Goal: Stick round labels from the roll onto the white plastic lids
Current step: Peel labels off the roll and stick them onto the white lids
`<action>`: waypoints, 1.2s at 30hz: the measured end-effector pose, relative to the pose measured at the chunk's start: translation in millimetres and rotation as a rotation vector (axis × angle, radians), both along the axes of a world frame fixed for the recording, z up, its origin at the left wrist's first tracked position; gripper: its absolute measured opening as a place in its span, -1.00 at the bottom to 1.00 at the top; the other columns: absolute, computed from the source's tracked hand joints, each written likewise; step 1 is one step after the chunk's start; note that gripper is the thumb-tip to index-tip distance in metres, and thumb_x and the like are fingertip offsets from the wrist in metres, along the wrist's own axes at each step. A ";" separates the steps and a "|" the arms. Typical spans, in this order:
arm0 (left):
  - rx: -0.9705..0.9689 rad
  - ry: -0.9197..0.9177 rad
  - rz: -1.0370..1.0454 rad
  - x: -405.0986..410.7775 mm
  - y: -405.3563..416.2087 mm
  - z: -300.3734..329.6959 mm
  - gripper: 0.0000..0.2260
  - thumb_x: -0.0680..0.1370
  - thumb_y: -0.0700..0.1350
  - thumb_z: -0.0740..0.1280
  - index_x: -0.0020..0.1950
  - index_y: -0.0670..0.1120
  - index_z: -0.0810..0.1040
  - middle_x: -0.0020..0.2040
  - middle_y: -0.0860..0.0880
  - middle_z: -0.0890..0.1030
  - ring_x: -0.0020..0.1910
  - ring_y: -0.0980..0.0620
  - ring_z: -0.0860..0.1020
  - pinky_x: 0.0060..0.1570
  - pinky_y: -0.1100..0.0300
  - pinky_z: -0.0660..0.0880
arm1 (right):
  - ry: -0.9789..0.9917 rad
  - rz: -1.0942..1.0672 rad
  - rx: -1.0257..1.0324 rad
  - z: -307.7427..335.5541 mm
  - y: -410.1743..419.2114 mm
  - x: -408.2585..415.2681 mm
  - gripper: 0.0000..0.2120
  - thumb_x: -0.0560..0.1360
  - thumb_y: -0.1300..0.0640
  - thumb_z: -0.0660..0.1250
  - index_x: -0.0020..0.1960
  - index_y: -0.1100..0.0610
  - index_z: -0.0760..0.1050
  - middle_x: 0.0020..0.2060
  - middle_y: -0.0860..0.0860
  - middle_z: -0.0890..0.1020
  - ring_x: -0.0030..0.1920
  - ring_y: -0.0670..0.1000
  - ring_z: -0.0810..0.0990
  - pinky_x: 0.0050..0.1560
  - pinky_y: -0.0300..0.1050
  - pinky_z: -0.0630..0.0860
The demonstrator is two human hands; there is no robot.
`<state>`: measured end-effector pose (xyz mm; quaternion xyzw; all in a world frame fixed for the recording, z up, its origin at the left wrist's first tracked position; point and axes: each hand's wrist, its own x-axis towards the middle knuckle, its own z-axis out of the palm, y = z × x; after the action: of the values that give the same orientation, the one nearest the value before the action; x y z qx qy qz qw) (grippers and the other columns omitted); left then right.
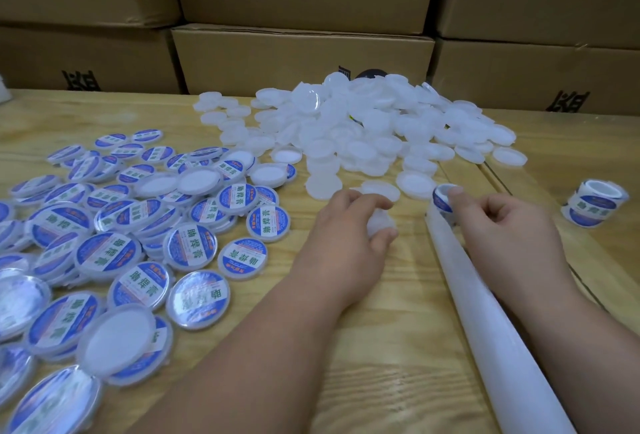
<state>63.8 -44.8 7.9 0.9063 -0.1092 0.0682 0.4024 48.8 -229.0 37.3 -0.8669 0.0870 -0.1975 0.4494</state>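
Left hand (349, 226) with fingers curled around one blank white lid (380, 223), just off the near edge of the unlabelled pile (363, 125). Right hand (502, 226) pinching the label roll (445, 199), backing strip (485, 312) trailing down the tabletop (381, 347). Labelled lids (104, 226) spread out left, spare roll (594, 207) far right.

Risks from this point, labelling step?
1. The left hand grips a blank lid mid-air, so the label may land off-centre.
2. The spent liner strip trails from the label roll under the right hand and could snag that forearm.
3. Blank-side-up lids in the labelled lids pile could pass as unlabelled.
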 end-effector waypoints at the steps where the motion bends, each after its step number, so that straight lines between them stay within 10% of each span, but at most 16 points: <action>1: -0.008 0.005 -0.013 0.6 0.9 0.9 -0.68 0.63 0.06 0.31 0.39 0.18 0.46 0.40 0.11 0.34 0.43 0.07 0.34 0.43 0.16 0.28 | 0.028 0.006 -0.016 -0.2 -0.3 0.5 -0.41 0.52 -0.27 0.32 -0.34 0.23 0.37 -0.59 -0.11 0.29 -0.55 -0.08 0.29 -0.42 -0.15 0.22; 12: -0.230 0.017 -0.075 11.7 -0.3 5.0 -0.71 0.59 -0.05 0.33 0.29 0.21 0.49 0.30 0.21 0.44 0.24 0.38 0.36 0.10 0.66 0.18 | 0.098 0.136 -0.041 -10.2 0.1 7.0 -0.96 0.48 0.06 0.47 -0.11 -0.02 0.61 -0.30 -0.18 0.62 -0.35 -0.27 0.54 -0.38 -0.50 0.37; 28: -0.628 -0.057 -0.045 13.0 -0.6 6.5 -0.74 0.48 0.01 0.36 0.13 0.28 0.51 0.15 0.23 0.56 0.22 0.30 0.51 0.18 0.39 0.42 | 0.108 0.237 0.066 -15.0 -1.6 8.7 -0.87 0.53 0.21 0.36 -0.17 0.04 0.59 -0.53 -0.18 0.46 -0.53 -0.21 0.37 -0.51 -0.42 0.31; 36: -0.559 -0.221 -0.022 12.0 -5.9 9.4 -0.91 0.63 0.06 0.23 0.06 0.24 0.50 0.08 0.17 0.58 0.14 0.14 0.56 0.12 0.26 0.47 | 0.169 0.402 0.235 -10.0 0.7 4.8 -0.75 0.53 0.29 0.30 -0.10 -0.01 0.65 -0.33 0.11 0.53 -0.31 0.05 0.39 -0.22 -0.04 0.33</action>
<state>75.7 -50.8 17.3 0.7461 -0.1391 0.1895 0.6230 53.5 -228.3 27.3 -0.8219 -0.0274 -0.0196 0.5687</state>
